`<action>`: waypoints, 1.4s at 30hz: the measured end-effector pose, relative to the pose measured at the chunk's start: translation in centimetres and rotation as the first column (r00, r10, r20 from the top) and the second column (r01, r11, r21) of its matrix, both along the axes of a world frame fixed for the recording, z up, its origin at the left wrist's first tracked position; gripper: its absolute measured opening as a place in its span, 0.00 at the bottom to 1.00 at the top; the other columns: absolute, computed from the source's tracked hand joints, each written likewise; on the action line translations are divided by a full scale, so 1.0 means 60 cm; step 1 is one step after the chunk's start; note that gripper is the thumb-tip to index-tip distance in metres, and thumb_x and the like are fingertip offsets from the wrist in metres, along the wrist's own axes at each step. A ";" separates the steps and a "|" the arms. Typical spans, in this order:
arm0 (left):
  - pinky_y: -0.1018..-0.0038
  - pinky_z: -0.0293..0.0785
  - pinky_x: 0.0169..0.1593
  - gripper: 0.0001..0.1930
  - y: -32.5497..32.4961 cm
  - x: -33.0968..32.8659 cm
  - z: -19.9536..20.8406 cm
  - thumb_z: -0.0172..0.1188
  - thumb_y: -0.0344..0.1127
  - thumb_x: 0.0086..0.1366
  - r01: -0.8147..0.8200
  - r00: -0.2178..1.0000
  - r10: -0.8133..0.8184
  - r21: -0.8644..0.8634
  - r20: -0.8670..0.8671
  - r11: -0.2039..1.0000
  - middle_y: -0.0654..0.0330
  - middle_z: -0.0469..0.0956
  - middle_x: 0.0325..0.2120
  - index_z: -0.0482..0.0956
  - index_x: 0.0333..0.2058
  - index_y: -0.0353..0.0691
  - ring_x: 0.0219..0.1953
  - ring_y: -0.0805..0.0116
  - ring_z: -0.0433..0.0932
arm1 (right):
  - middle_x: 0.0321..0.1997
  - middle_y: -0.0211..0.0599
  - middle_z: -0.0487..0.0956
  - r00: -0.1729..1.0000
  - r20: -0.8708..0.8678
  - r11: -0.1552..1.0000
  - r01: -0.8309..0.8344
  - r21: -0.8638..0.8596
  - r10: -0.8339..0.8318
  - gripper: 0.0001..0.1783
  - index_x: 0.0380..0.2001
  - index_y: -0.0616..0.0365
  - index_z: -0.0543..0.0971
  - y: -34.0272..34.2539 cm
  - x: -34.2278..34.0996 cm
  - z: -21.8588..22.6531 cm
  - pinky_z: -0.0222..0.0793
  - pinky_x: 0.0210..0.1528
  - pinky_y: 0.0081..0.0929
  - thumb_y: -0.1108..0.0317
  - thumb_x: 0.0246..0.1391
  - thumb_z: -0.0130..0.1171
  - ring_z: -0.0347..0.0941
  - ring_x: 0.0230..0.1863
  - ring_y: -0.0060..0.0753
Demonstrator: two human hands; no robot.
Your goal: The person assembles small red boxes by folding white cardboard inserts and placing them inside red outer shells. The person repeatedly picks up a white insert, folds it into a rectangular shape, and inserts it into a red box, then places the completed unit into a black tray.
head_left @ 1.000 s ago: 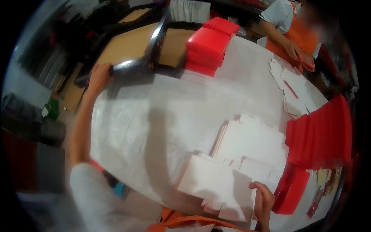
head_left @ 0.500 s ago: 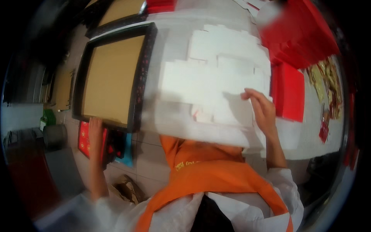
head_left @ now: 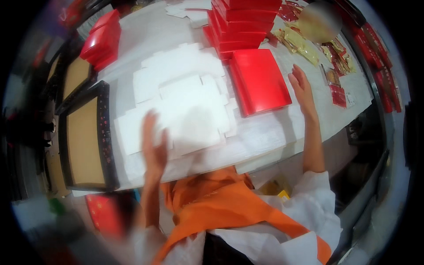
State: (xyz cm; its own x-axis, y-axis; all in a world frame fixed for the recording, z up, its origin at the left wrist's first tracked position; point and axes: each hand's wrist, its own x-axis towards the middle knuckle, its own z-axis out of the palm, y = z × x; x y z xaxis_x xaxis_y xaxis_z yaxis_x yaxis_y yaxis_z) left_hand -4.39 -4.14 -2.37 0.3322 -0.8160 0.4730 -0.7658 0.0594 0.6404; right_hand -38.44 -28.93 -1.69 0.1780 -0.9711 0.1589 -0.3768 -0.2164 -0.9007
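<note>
Above the left edge of the flat white cardboard blanks (head_left: 185, 101), my left hand (head_left: 154, 143) hovers, blurred by motion. Its thumb stands apart from the fingers, and nothing shows in it. My right hand (head_left: 303, 90) is raised just right of a red box (head_left: 260, 81), apart from it, with loosely stretched fingers and nothing in them. The white blanks overlap one another in a spread pile on the table. Behind the red box rises a stack of more red boxes (head_left: 243, 28).
A black-rimmed tray with a tan bottom (head_left: 86, 141) lies at the left table edge, with another tray (head_left: 77, 79) behind it. Red boxes (head_left: 104, 39) are stacked at the far left. Gold packets (head_left: 300, 44) and red packets (head_left: 339, 96) lie at the right.
The view has swung to the right. My left hand has left the tray's near rim and come over the white blanks. My right hand has moved from the blanks to beyond the red box.
</note>
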 end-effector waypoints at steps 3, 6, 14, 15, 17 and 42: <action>0.70 0.53 0.60 0.29 -0.136 -0.121 0.014 0.52 0.32 0.59 0.415 0.801 -0.266 0.177 -0.537 0.893 0.46 0.56 0.56 0.53 0.57 0.30 0.59 0.59 0.56 | 0.57 0.46 0.62 0.971 0.237 0.896 -0.140 0.422 0.040 0.32 0.59 0.59 0.55 -0.047 -0.031 -0.040 0.56 0.56 0.27 0.53 0.57 0.45 0.59 0.57 0.36; 0.69 0.59 0.55 0.28 -0.268 -0.201 0.002 0.49 0.46 0.61 0.586 0.303 -0.080 0.119 -0.950 0.801 0.50 0.67 0.48 0.60 0.52 0.30 0.50 0.63 0.66 | 0.58 0.44 0.61 0.887 0.450 0.784 -0.353 0.511 0.106 0.31 0.58 0.61 0.55 -0.039 -0.029 -0.054 0.54 0.57 0.27 0.54 0.57 0.45 0.59 0.58 0.34; 0.68 0.58 0.55 0.33 -0.310 -0.274 -0.031 0.50 0.48 0.60 0.376 0.131 0.009 0.058 -0.991 0.925 0.48 0.58 0.52 0.48 0.55 0.32 0.54 0.62 0.61 | 0.58 0.38 0.61 0.839 0.528 0.773 -0.421 0.475 0.132 0.26 0.57 0.62 0.57 0.008 -0.034 -0.064 0.53 0.58 0.27 0.66 0.57 0.46 0.57 0.58 0.30; 0.68 0.57 0.56 0.34 -0.299 -0.284 -0.025 0.50 0.48 0.60 0.382 0.099 -0.028 0.012 -0.995 0.924 0.48 0.58 0.52 0.47 0.56 0.32 0.55 0.61 0.60 | 0.58 0.39 0.61 0.831 0.543 0.793 -0.407 0.454 0.116 0.27 0.57 0.62 0.57 0.017 -0.047 -0.065 0.53 0.58 0.28 0.65 0.56 0.46 0.57 0.58 0.31; 0.68 0.53 0.58 0.35 -0.261 -0.310 -0.045 0.49 0.47 0.61 0.273 0.604 -0.122 0.061 -0.787 0.960 0.47 0.57 0.53 0.45 0.57 0.33 0.56 0.59 0.57 | 0.58 0.42 0.61 0.816 0.575 0.842 -0.354 0.408 0.064 0.28 0.57 0.61 0.57 0.062 -0.047 -0.067 0.54 0.58 0.32 0.64 0.56 0.47 0.58 0.58 0.35; 0.60 0.37 0.62 0.68 0.227 0.081 0.066 0.65 0.65 0.36 0.334 0.359 -0.216 -0.091 -0.908 0.938 0.50 0.32 0.62 0.21 0.60 0.44 0.63 0.57 0.41 | 0.49 0.42 0.69 0.325 0.932 -0.054 -0.946 0.320 -0.158 0.26 0.49 0.63 0.64 0.380 0.392 0.044 0.66 0.49 0.40 0.52 0.56 0.42 0.68 0.47 0.41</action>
